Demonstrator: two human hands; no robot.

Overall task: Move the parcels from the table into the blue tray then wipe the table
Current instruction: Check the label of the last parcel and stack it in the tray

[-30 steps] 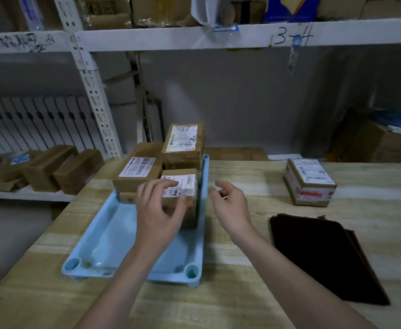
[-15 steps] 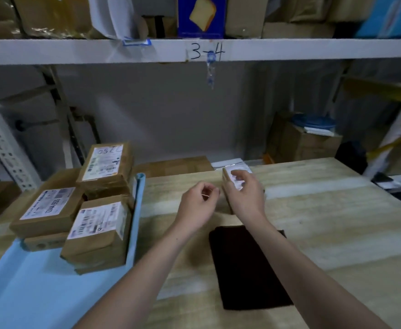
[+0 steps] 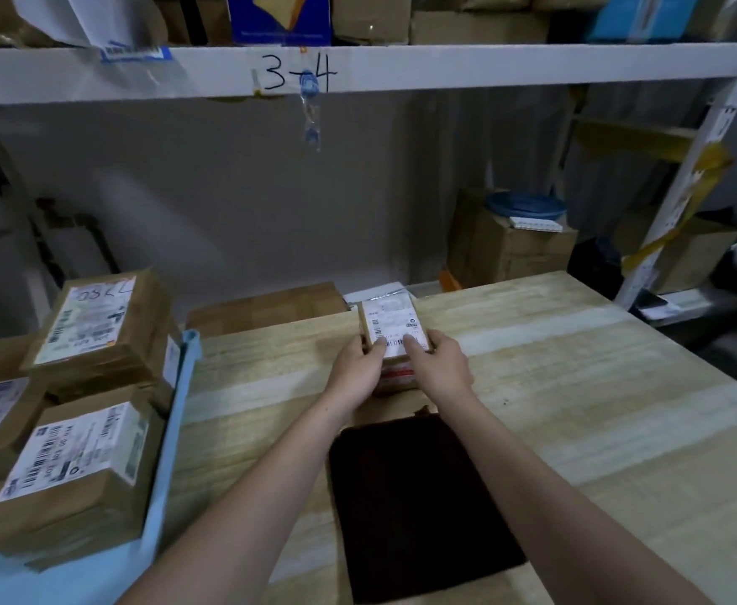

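A small brown parcel [image 3: 395, 327] with a white label sits near the far middle of the wooden table [image 3: 576, 386]. My left hand [image 3: 358, 371] grips its left side and my right hand [image 3: 439, 364] grips its right side, thumbs on the label. At the left, the blue tray [image 3: 170, 434] holds several brown labelled parcels [image 3: 83, 469], stacked two high. A dark cloth [image 3: 414, 504] lies flat on the table just below my hands, between my forearms.
A white shelf board [image 3: 445, 69] marked "3-4" runs overhead with boxes on it. Behind the table's far edge lie a flat brown box [image 3: 266, 307] and a cardboard carton [image 3: 511, 246]. A white shelf upright [image 3: 681, 185] stands at the right.
Both hands left the parcels in the tray, moved right to the small parcel and closed on its two sides. The view swung right with them.
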